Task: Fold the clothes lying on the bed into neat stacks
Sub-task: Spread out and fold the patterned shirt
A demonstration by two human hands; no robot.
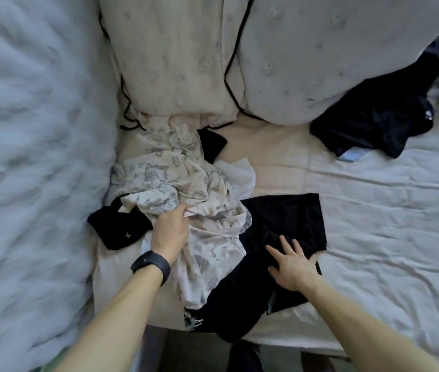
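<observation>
At the near edge of the bed (pixel 387 224), a black garment (pixel 288 218) is spread out, and its lower part is draped over the edge. The right hand (pixel 292 265) is laid on it palm down, with the fingers straight and fanned; its grip is apart and nothing is held. Just to the left, a patterned garment (pixel 213 237), pale with grey printed motifs, is crumpled partly over the black garment. A fold of it is seized by the left hand (pixel 171 232), whose grip is clamped on the cloth with the fingers curled in. A black wristband (pixel 150 265) is worn on the left wrist. Beside that hand, further left, a black top (pixel 121 232) bearing a small yellow mark is partly buried under the patterned garment. Beyond the hands, a white cloth (pixel 240 170) is seen just behind the pile, and a small black piece (pixel 210 143) is tucked against the pile's far side. The left side of the bed is covered by a rumpled white duvet (pixel 30 130). Farther back, a cream pillow (pixel 175 63) edged with black piping is propped beside a second pillow (pixel 320 49). At the far right, well apart from the pile, a dark heap (pixel 374 116) of clothing is left against the second pillow, with a light blue corner showing beneath it.
</observation>
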